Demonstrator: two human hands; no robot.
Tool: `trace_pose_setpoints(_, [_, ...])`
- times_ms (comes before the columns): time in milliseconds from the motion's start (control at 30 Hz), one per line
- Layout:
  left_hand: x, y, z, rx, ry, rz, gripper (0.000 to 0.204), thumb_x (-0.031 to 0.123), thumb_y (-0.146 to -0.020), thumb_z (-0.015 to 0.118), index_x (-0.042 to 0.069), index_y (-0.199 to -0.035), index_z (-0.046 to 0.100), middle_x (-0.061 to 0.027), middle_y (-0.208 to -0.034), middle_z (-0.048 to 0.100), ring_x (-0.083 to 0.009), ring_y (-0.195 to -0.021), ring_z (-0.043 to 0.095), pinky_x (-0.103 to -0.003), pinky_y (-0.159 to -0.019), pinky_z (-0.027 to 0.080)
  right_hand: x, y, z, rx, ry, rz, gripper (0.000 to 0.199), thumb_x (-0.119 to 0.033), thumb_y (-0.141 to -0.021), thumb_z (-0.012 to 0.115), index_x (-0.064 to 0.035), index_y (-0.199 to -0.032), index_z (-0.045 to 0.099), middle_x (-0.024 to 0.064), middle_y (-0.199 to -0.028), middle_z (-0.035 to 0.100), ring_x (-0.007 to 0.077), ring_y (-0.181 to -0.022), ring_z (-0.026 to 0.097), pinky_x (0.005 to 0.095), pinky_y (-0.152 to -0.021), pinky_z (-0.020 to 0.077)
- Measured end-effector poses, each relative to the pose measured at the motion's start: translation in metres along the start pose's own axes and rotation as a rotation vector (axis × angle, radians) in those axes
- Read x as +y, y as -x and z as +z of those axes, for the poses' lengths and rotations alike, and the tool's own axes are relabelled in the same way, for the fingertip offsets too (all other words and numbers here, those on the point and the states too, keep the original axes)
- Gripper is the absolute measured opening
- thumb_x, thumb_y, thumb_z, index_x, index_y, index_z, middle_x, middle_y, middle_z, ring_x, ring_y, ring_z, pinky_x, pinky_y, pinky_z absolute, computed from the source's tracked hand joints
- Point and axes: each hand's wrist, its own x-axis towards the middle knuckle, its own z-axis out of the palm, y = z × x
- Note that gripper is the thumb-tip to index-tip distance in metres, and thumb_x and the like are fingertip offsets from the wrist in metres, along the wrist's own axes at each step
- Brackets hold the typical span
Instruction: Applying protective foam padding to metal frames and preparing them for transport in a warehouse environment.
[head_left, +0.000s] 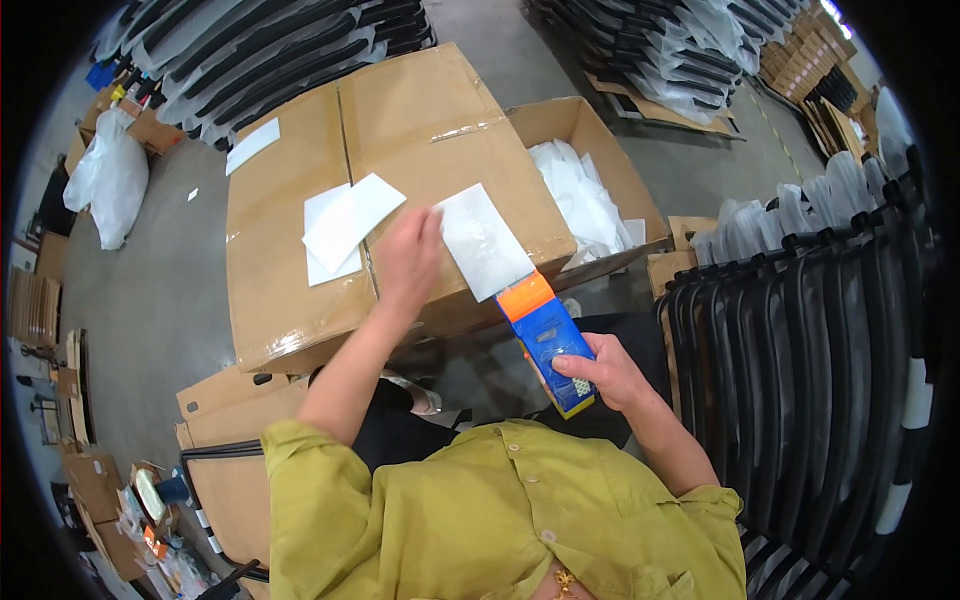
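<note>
left hand (408,262) centre frame, flat on bag (484,240), fingers spread | right hand (612,372) lower right, pinching pack (548,338) | box (290,300) underneath

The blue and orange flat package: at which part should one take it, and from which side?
Grip the blue and orange package at its lower blue end, from the person's right, where the right hand already pinches it. It is long, flat and stiff-looking, its orange end toward the taped carton, beneath a clear pouch.

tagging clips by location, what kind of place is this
Probably a warehouse or packing floor: big taped carton, open box of plastic bags, bagged black parts stacked on a concrete floor.
</note>
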Motion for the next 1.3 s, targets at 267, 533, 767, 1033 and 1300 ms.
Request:
trace_pose_setpoints(267, [0.01,0.084,0.017,-0.537,1.022,-1.06,0.061,0.053,-0.077,0.051,-0.001,-0.104,0.051,-0.0152,-0.098,0.058,-0.0219,-0.088,0.057,-0.031,-0.076,0.045,0.019,0.019,0.001,-0.069,0.033,0.027,0.028,-0.02,-0.074,0.066,0.0027,-0.089,0.06,0.0034,-0.079,0.06,0.0072,-0.068,0.054,0.022,-0.064,0.044])
trace_pose_setpoints(533, [0.03,0.064,0.045,-0.222,1.138,-0.749,0.027,0.014,-0.079,0.057,0.002,-0.103,0.052,-0.01,-0.097,0.058,-0.0173,-0.085,0.057,-0.032,-0.074,0.047,0.002,0.046,0.014,0.012,0.185,-0.061,0.034,-0.019,-0.073,0.067,0.0019,-0.097,0.056,0.0016,-0.085,0.059,0.0061,-0.075,0.052,0.0219,-0.069,0.0435])
trace_pose_setpoints(767, [0.052,0.037,0.014,-0.268,1.118,-0.729,0.029,0.023,-0.079,0.059,0.001,-0.097,0.052,-0.0074,-0.083,0.06,-0.0183,-0.066,0.061,-0.026,-0.057,0.051,0.002,0.06,0.009,-0.011,0.199,-0.036,0.034,-0.019,-0.07,0.067,0.0028,-0.095,0.056,0.0055,-0.084,0.06,0.0089,-0.073,0.055,0.0232,-0.068,0.0449])
trace_pose_setpoints(1033, [0.137,0.123,-0.011,-0.351,0.465,0.922,0.021,0.01,-0.064,0.059,0.01,-0.085,0.06,-0.0072,-0.074,0.061,-0.0188,-0.065,0.06,-0.03,-0.055,0.049,0.031,0.022,0.003,-0.049,-0.463,0.24,0.037,-0.024,-0.079,0.056,0.0032,-0.103,0.053,0.0105,-0.09,0.06,0.0165,-0.079,0.059,0.0283,-0.072,0.0465])
trace_pose_setpoints(1300, [-0.051,-0.009,-0.178,0.307,-0.794,0.374,0.043,0.014,-0.071,0.056,0.011,-0.113,0.046,-0.0105,-0.082,0.056,-0.0254,-0.079,0.055,-0.037,-0.074,0.043,0.066,0.033,-0.036,0.23,-0.204,0.17,0.032,-0.019,-0.078,0.056,0.0046,-0.099,0.054,0.0113,-0.09,0.06,0.019,-0.076,0.061,0.0303,-0.071,0.0484])
